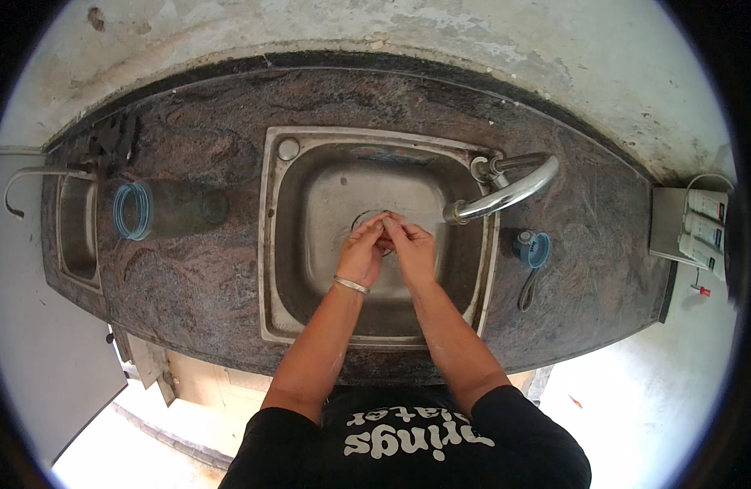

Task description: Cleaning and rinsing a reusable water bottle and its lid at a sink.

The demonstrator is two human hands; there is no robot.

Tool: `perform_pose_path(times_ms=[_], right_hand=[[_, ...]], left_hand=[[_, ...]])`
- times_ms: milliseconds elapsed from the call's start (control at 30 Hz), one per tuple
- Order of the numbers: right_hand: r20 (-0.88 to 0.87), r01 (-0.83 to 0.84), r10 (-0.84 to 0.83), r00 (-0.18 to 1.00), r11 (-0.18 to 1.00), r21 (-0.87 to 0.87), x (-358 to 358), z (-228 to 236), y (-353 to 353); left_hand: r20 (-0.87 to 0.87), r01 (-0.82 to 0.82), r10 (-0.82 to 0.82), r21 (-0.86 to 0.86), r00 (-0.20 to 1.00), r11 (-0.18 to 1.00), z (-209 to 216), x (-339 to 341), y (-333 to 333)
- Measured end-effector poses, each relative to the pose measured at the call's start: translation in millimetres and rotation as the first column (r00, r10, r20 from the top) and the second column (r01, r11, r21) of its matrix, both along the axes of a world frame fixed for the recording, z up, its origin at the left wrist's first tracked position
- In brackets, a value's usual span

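Over the middle of the steel sink (pixel 290 244), my left hand (pixel 364 251) and my right hand (pixel 412 248) meet at the fingertips. Both hands have their fingers bent and pressed together. Anything between them is hidden or too small to name. A bracelet circles my left wrist. The dark round rim of the drain (pixel 356 220) shows partly behind my fingers. Just right of my hands, the spout of the curved chrome tap (pixel 506 196) reaches over the basin; whether water runs from it I cannot tell clearly.
A clear bluish bottle (pixel 167 209) without its cap stands left of the sink. A blue bottle cap (pixel 531 248) with a dark strap (pixel 527 291) lies to the right. Farther left is a smaller sink (pixel 78 224) with its own tap. White boxes (pixel 703 228) hang at the right wall.
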State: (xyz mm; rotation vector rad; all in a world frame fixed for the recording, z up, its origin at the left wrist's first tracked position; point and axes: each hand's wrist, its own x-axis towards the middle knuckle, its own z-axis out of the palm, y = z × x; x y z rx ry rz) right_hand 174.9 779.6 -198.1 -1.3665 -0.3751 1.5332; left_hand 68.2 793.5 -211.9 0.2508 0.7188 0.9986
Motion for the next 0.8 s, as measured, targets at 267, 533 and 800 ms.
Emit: perform_pose_path(times_ms=[267, 533, 800], right_hand=[[-0.188, 0.144, -0.147, 0.971, 0.989, -0.030, -12, 4, 3], [-0.179, 0.137, -0.145, 0.973, 0.989, -0.061, -13, -7, 1], [-0.202, 0.145, -0.159, 0.966, 0.986, -0.083, -15, -10, 1]], left_hand=[[-0.006, -0.048, 0.048, -0.099, 0.999, 0.994, -7, 2, -5], [-0.019, -0.084, 0.082, -0.139, 0.996, 0.987, -6, 6, -9], [-0.006, -0.097, 0.097, -0.144, 0.995, 0.985, -14, 1, -10]])
